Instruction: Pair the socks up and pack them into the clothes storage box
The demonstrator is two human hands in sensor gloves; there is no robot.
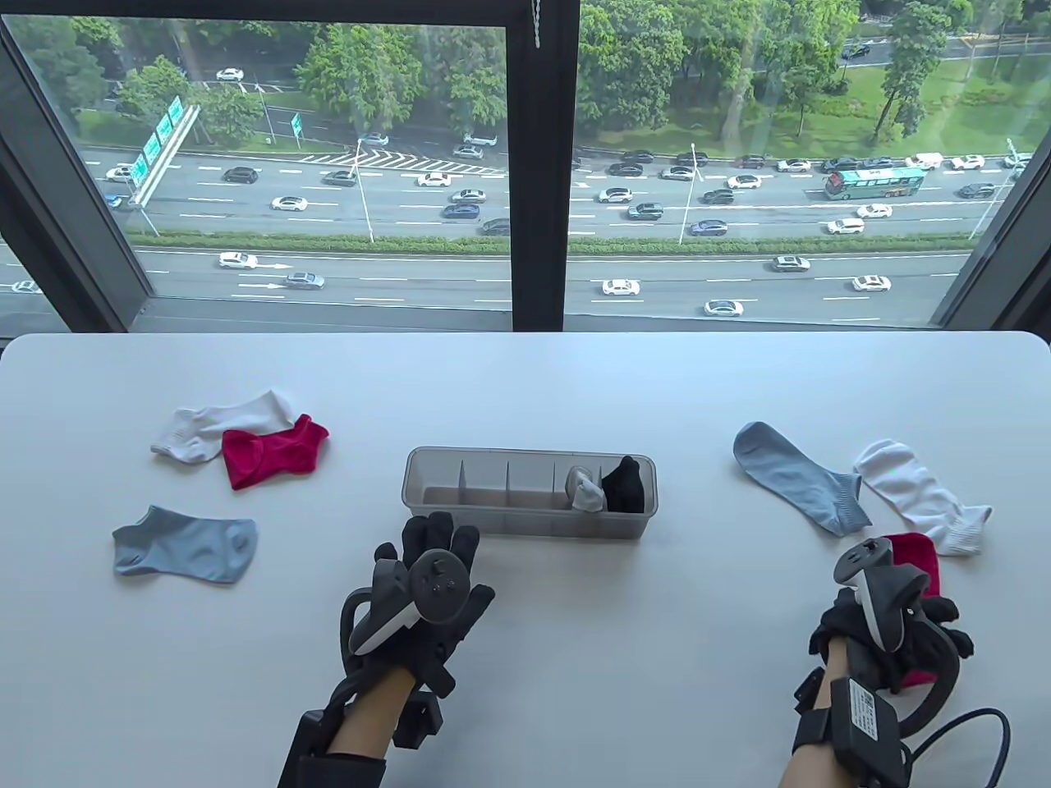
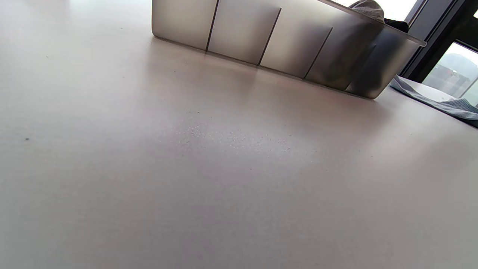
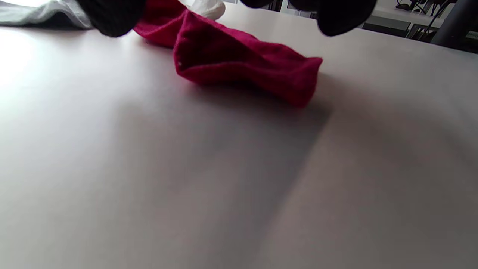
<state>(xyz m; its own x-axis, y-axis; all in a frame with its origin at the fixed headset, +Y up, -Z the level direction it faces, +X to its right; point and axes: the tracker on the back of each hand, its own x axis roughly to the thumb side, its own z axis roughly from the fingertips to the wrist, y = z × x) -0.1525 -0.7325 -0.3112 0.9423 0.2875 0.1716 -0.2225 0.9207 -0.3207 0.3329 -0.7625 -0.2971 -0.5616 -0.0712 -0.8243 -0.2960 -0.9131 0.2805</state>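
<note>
The translucent storage box (image 1: pixel 525 509) stands mid-table; its right compartments hold a grey-white sock bundle (image 1: pixel 586 491) and a black pair (image 1: pixel 624 484). My left hand (image 1: pixel 435 566) hovers at the box's front left corner with straight fingers, holding nothing. My right hand (image 1: pixel 891 616) is over a red sock (image 1: pixel 915 558). In the right wrist view this red sock (image 3: pixel 242 63) lies rumpled on the table, with black fingertips (image 3: pixel 112 15) spread on either side of it. Loose at the left are a second red sock (image 1: pixel 275 451), a white sock (image 1: pixel 222 423) and a grey-blue sock (image 1: pixel 185 543).
To the right of the box lie a grey-blue sock (image 1: pixel 800 476) and a white sock (image 1: pixel 924 497). In the left wrist view the box (image 2: pixel 283 45) shows its front wall, and my fingers are out of sight. A window runs behind the table's far edge.
</note>
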